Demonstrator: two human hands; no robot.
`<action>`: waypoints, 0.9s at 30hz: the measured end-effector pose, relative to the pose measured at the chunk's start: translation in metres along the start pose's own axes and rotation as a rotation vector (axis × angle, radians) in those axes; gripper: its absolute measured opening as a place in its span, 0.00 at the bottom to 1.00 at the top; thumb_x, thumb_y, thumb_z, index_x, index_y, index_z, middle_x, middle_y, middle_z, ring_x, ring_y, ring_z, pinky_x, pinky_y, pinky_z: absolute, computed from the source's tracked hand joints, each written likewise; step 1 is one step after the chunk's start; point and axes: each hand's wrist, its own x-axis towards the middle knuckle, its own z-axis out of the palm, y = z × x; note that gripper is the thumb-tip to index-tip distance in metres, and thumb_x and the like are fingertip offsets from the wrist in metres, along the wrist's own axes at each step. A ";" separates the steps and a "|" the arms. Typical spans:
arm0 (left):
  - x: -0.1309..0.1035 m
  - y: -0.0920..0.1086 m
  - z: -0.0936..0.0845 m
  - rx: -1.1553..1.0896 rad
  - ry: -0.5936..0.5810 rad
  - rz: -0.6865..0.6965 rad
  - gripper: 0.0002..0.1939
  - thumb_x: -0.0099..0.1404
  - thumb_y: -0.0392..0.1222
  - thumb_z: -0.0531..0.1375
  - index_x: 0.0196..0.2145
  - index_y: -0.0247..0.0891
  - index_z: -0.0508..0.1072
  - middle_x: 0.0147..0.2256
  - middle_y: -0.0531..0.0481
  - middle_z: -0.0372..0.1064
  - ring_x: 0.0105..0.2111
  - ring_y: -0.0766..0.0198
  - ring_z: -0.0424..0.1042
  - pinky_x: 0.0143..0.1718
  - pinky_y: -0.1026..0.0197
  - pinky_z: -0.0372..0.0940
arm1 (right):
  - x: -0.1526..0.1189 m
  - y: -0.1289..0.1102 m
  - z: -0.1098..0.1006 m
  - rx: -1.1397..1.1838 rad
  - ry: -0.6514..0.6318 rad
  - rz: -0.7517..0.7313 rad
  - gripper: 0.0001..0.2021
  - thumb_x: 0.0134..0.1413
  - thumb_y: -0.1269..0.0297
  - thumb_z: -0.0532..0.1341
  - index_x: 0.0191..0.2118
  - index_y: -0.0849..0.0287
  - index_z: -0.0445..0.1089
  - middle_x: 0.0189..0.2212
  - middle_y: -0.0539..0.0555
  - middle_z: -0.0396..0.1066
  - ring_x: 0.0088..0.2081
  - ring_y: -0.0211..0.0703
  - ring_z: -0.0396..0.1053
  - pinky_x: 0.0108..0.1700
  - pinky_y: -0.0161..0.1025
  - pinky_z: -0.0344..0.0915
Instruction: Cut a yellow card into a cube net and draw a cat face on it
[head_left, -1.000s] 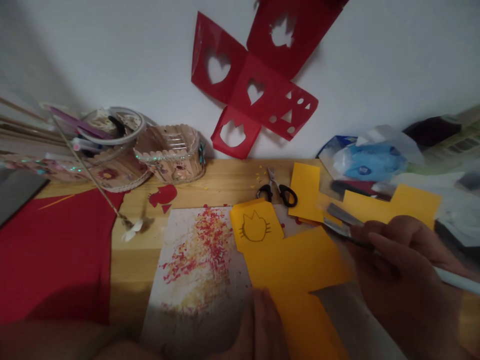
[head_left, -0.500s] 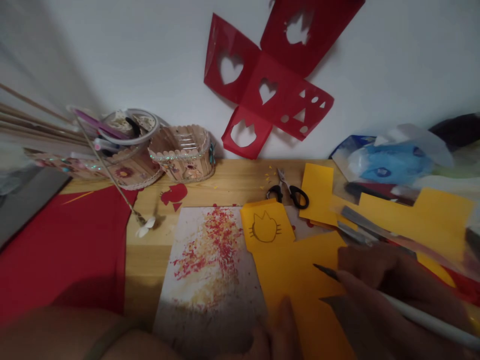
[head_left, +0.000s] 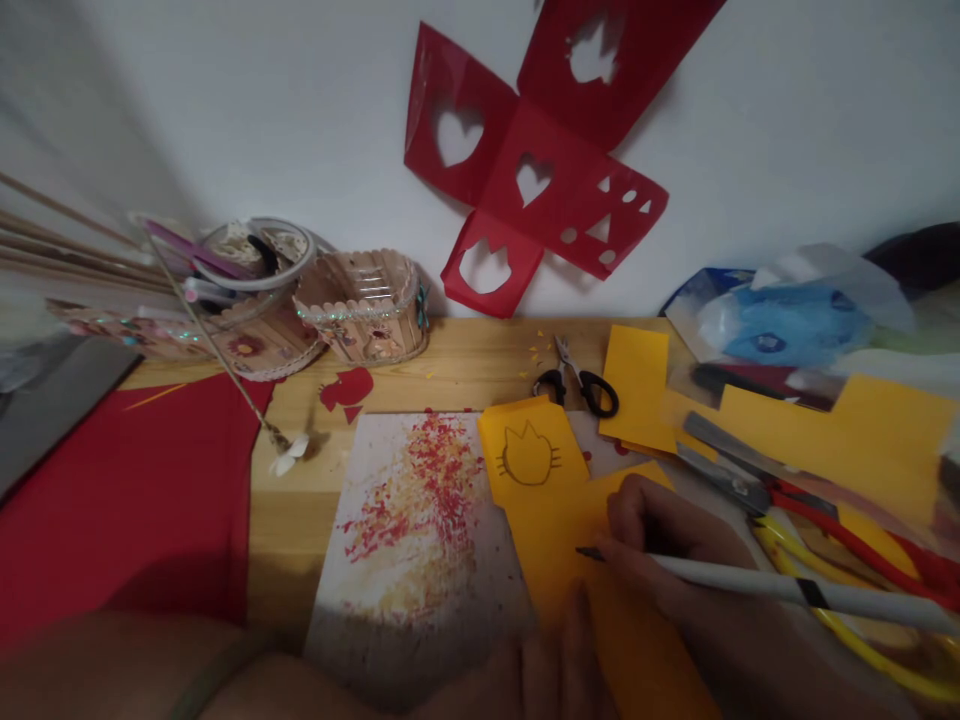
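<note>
My right hand [head_left: 660, 550] grips a white pen [head_left: 750, 580], its dark tip over the middle of a yellow card cutout [head_left: 551, 530]. On the card's upper flap a cat head with whiskers [head_left: 529, 455] is drawn in dark line. My left hand [head_left: 547, 650] lies at the bottom with fingers spread on the card's lower part, partly in shadow. Beneath the card is a white board [head_left: 405, 560] with red and yellow marks. Whether the pen tip touches the card I cannot tell.
Black-handled scissors [head_left: 574, 385] lie behind the card. Red and yellow scissors [head_left: 825, 520] are at the right. Baskets [head_left: 367, 310] stand at the back left. A red cutout [head_left: 532, 160] hangs on the wall. Red paper [head_left: 150, 500] lies left, beside a white flower on a stick [head_left: 289, 455].
My right hand has moved left and slightly down with the pen, uncovering the red and yellow scissors. My left hand's fingers have shifted slightly on the card.
</note>
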 end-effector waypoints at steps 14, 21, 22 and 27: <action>0.012 -0.012 -0.007 0.028 -0.036 -0.065 0.04 0.60 0.33 0.54 0.27 0.36 0.62 0.28 0.49 0.77 0.09 0.74 0.55 0.08 0.69 0.46 | 0.000 -0.001 -0.002 -0.064 -0.040 0.009 0.13 0.52 0.57 0.53 0.21 0.55 0.60 0.18 0.47 0.60 0.21 0.36 0.58 0.21 0.34 0.56; -0.001 0.003 0.004 0.024 -0.066 -0.081 0.04 0.59 0.37 0.58 0.30 0.34 0.65 0.33 0.44 0.76 0.14 0.74 0.58 0.13 0.67 0.47 | 0.000 0.003 -0.001 -0.077 -0.031 0.019 0.13 0.54 0.58 0.52 0.22 0.55 0.60 0.19 0.46 0.61 0.21 0.37 0.59 0.23 0.34 0.58; -0.003 0.005 0.006 0.031 -0.062 -0.078 0.05 0.59 0.38 0.58 0.30 0.34 0.66 0.34 0.43 0.76 0.14 0.74 0.57 0.13 0.67 0.47 | 0.000 0.004 -0.001 -0.080 -0.028 0.006 0.13 0.54 0.58 0.52 0.22 0.55 0.60 0.19 0.46 0.61 0.21 0.37 0.59 0.23 0.34 0.57; -0.006 0.012 0.012 0.080 -0.011 -0.120 0.05 0.59 0.38 0.58 0.31 0.34 0.66 0.35 0.42 0.76 0.13 0.75 0.55 0.13 0.67 0.46 | 0.000 0.005 0.000 -0.074 -0.004 -0.020 0.14 0.55 0.57 0.53 0.21 0.55 0.60 0.18 0.47 0.61 0.21 0.37 0.60 0.22 0.35 0.57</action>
